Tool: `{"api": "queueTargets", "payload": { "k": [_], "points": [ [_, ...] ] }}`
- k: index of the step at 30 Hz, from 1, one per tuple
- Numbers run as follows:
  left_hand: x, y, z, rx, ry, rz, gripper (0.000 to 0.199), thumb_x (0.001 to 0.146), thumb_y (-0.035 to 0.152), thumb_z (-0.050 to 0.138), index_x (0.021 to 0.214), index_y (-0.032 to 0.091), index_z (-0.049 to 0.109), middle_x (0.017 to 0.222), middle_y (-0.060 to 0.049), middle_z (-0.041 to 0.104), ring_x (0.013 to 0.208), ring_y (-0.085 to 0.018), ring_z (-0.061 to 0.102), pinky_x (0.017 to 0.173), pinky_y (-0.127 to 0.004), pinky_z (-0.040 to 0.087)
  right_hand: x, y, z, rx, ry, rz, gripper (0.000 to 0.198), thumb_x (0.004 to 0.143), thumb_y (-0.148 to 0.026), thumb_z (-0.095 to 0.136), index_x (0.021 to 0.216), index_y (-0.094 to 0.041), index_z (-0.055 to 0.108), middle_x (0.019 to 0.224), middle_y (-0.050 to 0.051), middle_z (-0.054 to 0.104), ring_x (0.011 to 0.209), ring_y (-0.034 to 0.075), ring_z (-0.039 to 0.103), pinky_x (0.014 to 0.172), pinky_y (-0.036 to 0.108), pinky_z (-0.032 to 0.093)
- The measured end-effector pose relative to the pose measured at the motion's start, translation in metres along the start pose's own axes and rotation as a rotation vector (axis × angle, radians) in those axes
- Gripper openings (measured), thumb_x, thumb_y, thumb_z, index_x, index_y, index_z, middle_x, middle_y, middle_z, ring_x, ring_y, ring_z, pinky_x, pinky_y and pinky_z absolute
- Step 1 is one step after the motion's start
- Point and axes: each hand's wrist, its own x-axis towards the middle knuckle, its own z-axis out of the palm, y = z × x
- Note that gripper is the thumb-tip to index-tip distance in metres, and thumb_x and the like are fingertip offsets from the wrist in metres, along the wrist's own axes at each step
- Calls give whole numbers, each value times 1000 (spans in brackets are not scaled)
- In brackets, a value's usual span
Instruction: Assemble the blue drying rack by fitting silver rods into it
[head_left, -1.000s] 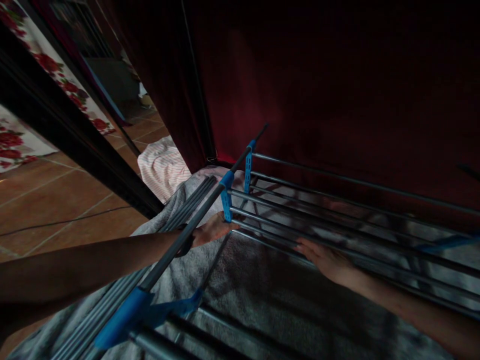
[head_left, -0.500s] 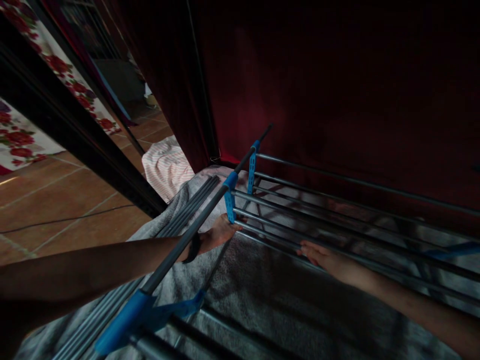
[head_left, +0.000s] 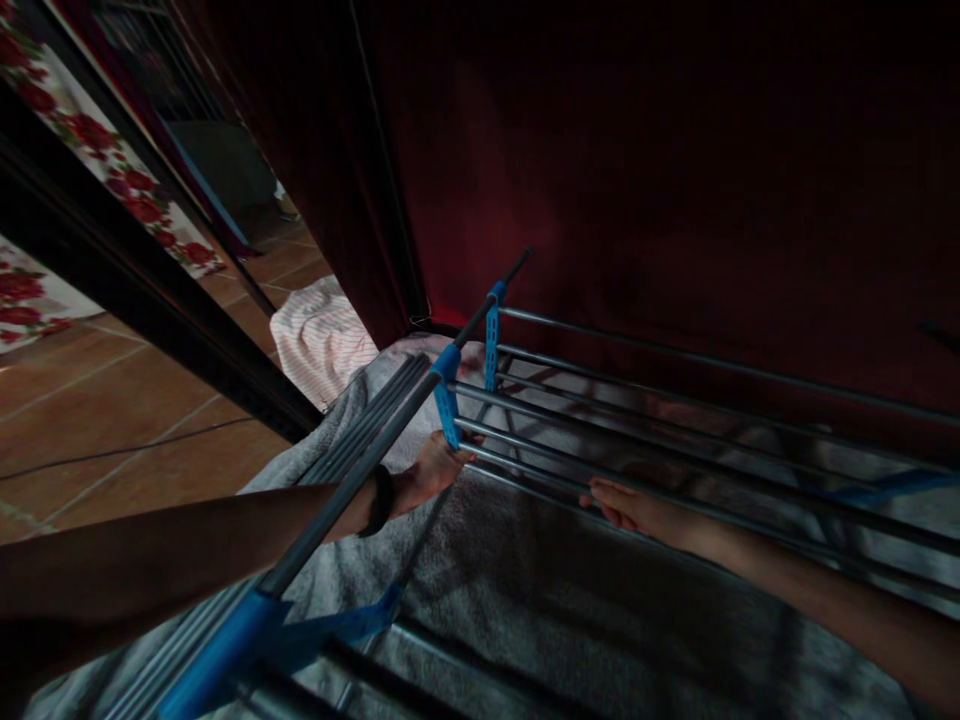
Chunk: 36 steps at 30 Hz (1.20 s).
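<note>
A drying rack of grey metal tubes point(head_left: 570, 416) joined by blue plastic brackets stands in front of me. My left hand point(head_left: 436, 464), with a black band on its wrist, is closed around the lower end of a slotted blue bracket point(head_left: 446, 408); some of its fingers are hidden behind the bracket. To the right, my right hand point(head_left: 626, 505) has its fingers curled at one of the lower tubes, partly out of sight. Above the left forearm runs a long slanting side pole point(head_left: 356, 470). Close to me sits a larger blue bracket point(head_left: 232, 650) with tubes in it.
Loose metal tubes point(head_left: 375, 410) lie bundled on a grey blanket point(head_left: 480, 530) left of the rack. Dark red curtain point(head_left: 637, 180) hangs behind it. A black post point(head_left: 150, 260) slants across the left, over a tiled floor point(head_left: 180, 375) with a cable.
The whole view has shifted slightly, so rack and hands sit a little further left. Both hands keep their places on the rack.
</note>
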Motion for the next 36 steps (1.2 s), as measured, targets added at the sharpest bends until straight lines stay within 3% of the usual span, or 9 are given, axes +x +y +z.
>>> {"api": "queueTargets", "payload": {
  "k": [3,7,9,12,14,16,31,36],
  "points": [
    [-1,0,0,-13,9,6,27,80,41,61,63,20,62,66,-2,62,71,-19,58,70,-32,47,-1,-7,0,-19,-23,33,50,86,-68,45,81,-21,61,60,-3,45,53,11,36,52,24,31],
    [0,-2,0,-22,25,12,24,78,39,57,66,18,62,68,-3,62,71,-18,56,68,-30,45,-1,-5,0,-118,45,-19,47,92,-58,39,74,-20,60,57,-2,46,53,11,40,53,24,34],
    [1,-3,0,-22,17,16,25,77,40,58,67,18,62,68,-3,62,71,-18,56,70,-31,46,-5,-7,2,-224,98,-77,47,95,-55,36,80,-20,64,60,-1,52,56,12,46,57,25,39],
    [3,-4,-1,-15,0,16,26,75,43,61,65,19,62,66,-3,62,69,-18,55,69,-31,46,-16,-16,6,-457,224,-170,46,96,-55,37,109,-23,67,92,5,69,83,19,63,80,32,49],
    [6,-5,-2,-6,2,13,25,73,42,63,64,19,62,66,-3,62,69,-18,55,70,-32,46,-23,-22,11,-597,287,-176,46,96,-53,39,123,-25,63,118,8,68,108,25,63,96,39,46],
    [8,-7,-2,4,15,11,22,72,40,62,65,18,62,65,-3,62,70,-19,56,70,-32,46,-26,-26,16,-677,293,-151,47,98,-50,36,128,-24,61,130,10,65,118,29,61,103,44,44],
    [8,-17,4,8,64,-14,13,73,32,55,66,21,59,69,-3,64,72,-21,58,71,-34,46,-18,-24,21,-694,262,-133,45,101,-45,29,129,-26,60,127,7,67,115,26,64,99,40,47],
    [0,4,-6,55,46,-5,16,78,35,60,70,21,64,73,-3,68,77,-21,61,74,-32,48,-17,-30,26,-732,271,-173,47,102,-42,28,132,-22,58,125,11,67,112,28,65,96,43,49]
  ]
}}
